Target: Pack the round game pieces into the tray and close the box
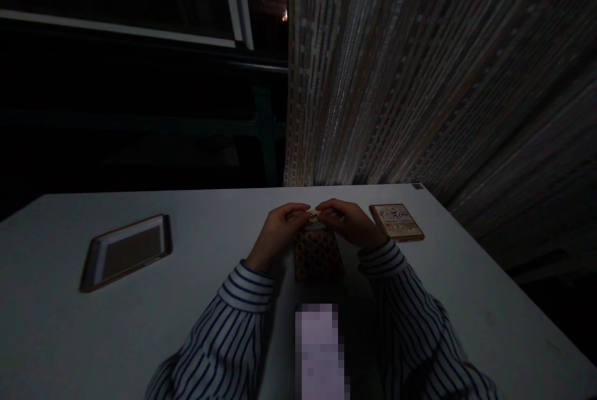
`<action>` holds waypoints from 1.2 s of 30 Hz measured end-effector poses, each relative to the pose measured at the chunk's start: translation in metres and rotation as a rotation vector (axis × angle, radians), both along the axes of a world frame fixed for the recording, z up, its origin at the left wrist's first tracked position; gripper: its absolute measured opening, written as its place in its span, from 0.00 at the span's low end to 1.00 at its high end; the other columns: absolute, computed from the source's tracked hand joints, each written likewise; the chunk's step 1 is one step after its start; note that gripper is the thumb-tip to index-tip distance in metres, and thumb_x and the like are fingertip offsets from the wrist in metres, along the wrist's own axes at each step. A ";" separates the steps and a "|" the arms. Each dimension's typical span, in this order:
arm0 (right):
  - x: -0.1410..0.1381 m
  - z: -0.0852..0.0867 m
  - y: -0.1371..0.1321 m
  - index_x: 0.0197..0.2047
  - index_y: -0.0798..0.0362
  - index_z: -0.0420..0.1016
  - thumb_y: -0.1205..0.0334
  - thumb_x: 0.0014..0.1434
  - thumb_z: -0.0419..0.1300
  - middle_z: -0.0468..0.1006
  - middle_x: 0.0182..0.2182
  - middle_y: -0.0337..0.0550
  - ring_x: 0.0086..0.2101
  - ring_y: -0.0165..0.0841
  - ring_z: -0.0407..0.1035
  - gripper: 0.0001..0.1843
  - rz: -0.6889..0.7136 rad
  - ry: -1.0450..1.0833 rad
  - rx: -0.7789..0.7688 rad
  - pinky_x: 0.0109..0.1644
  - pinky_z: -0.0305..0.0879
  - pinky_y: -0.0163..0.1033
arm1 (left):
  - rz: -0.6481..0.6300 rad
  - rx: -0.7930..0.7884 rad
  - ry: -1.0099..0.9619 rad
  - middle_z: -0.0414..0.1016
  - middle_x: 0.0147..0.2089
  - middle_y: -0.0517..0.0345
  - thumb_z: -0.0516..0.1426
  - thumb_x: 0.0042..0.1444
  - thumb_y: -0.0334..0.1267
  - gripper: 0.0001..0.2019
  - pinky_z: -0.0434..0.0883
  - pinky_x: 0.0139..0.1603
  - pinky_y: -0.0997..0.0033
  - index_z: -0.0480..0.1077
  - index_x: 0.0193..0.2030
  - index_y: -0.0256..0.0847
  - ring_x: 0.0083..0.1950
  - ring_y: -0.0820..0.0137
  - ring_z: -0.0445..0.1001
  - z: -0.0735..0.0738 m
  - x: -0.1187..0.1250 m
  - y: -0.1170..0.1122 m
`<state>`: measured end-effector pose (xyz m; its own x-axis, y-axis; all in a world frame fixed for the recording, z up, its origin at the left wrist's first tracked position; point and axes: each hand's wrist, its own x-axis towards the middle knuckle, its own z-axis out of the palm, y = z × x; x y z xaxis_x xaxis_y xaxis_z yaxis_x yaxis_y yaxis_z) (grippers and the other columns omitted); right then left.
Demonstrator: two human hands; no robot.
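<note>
Both my hands meet at the far middle of a white table (186,325). My left hand (276,233) and my right hand (352,223) pinch the top edge of a small patterned box (317,254) that stands between them, its orange-dotted side towards me. The fingertips of both hands close on a pale flap or small piece (313,213) at the box's top; what it is exactly is too dim to tell. Striped shirt sleeves cover both forearms.
A flat orange-rimmed tray or lid (125,252) lies on the table to the left. A small printed square card or lid (397,221) lies just right of my right hand. A tall stack of layered sheets (443,64) rises behind the table. The room is dark.
</note>
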<state>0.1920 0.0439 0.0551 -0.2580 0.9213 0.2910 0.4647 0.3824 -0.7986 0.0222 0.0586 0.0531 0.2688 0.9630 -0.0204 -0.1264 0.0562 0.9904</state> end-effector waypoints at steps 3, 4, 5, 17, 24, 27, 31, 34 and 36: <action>0.000 0.000 0.000 0.39 0.56 0.70 0.60 0.52 0.56 0.75 0.29 0.41 0.28 0.27 0.67 0.12 -0.011 -0.023 0.024 0.30 0.63 0.32 | -0.007 -0.004 0.009 0.75 0.29 0.56 0.62 0.40 0.37 0.16 0.68 0.35 0.71 0.71 0.37 0.34 0.31 0.71 0.73 -0.001 0.000 0.000; 0.001 -0.001 0.001 0.39 0.56 0.70 0.60 0.52 0.56 0.75 0.29 0.41 0.28 0.27 0.67 0.12 -0.009 -0.031 0.035 0.31 0.63 0.32 | -0.010 -0.001 0.017 0.75 0.29 0.56 0.62 0.40 0.37 0.15 0.68 0.36 0.71 0.71 0.37 0.34 0.31 0.72 0.73 -0.001 0.000 0.000; 0.002 -0.001 0.001 0.39 0.56 0.71 0.60 0.52 0.56 0.75 0.29 0.41 0.28 0.27 0.67 0.12 -0.005 -0.040 0.046 0.31 0.63 0.32 | -0.014 0.005 0.026 0.75 0.30 0.56 0.61 0.40 0.37 0.15 0.68 0.36 0.71 0.71 0.37 0.34 0.31 0.72 0.73 -0.002 0.000 0.001; 0.004 -0.002 0.001 0.40 0.55 0.73 0.62 0.54 0.53 0.76 0.31 0.42 0.29 0.28 0.66 0.12 0.021 -0.125 0.074 0.33 0.62 0.33 | -0.045 0.032 0.078 0.75 0.30 0.56 0.60 0.41 0.38 0.15 0.67 0.36 0.71 0.71 0.37 0.34 0.32 0.72 0.72 -0.004 -0.002 0.003; 0.004 -0.002 0.002 0.40 0.55 0.73 0.62 0.54 0.53 0.76 0.32 0.42 0.30 0.28 0.66 0.12 0.004 -0.109 0.077 0.34 0.63 0.34 | -0.056 0.045 0.070 0.74 0.29 0.57 0.60 0.41 0.38 0.16 0.67 0.35 0.71 0.70 0.38 0.34 0.31 0.72 0.72 -0.004 -0.003 0.003; 0.004 -0.001 0.001 0.42 0.55 0.72 0.61 0.54 0.53 0.75 0.30 0.41 0.27 0.27 0.65 0.14 -0.011 -0.113 0.079 0.31 0.62 0.32 | -0.036 0.033 0.065 0.74 0.29 0.56 0.60 0.40 0.37 0.16 0.67 0.35 0.71 0.70 0.38 0.33 0.31 0.72 0.72 -0.003 -0.003 0.003; 0.003 -0.002 0.000 0.44 0.56 0.70 0.60 0.52 0.55 0.74 0.29 0.40 0.26 0.26 0.64 0.15 -0.002 -0.102 0.084 0.31 0.62 0.32 | -0.001 0.020 0.050 0.74 0.30 0.56 0.60 0.40 0.37 0.16 0.67 0.37 0.70 0.70 0.38 0.33 0.32 0.72 0.72 -0.001 -0.002 0.003; 0.003 -0.003 0.000 0.45 0.56 0.69 0.59 0.51 0.56 0.74 0.30 0.41 0.27 0.26 0.65 0.17 0.035 -0.076 0.072 0.32 0.63 0.32 | 0.021 0.011 0.036 0.75 0.30 0.55 0.61 0.39 0.37 0.16 0.68 0.36 0.69 0.70 0.37 0.33 0.31 0.71 0.72 0.000 -0.002 0.002; 0.002 -0.003 0.000 0.45 0.55 0.68 0.59 0.51 0.57 0.74 0.31 0.41 0.27 0.26 0.65 0.18 0.046 -0.071 0.058 0.32 0.63 0.32 | 0.026 0.008 0.033 0.75 0.30 0.55 0.61 0.39 0.37 0.16 0.68 0.36 0.69 0.70 0.37 0.33 0.31 0.71 0.72 0.001 -0.002 0.002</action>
<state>0.1943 0.0444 0.0521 -0.3215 0.8903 0.3227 0.5007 0.4490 -0.7401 0.0204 0.0607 0.0539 0.2427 0.9699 -0.0209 -0.0947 0.0451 0.9945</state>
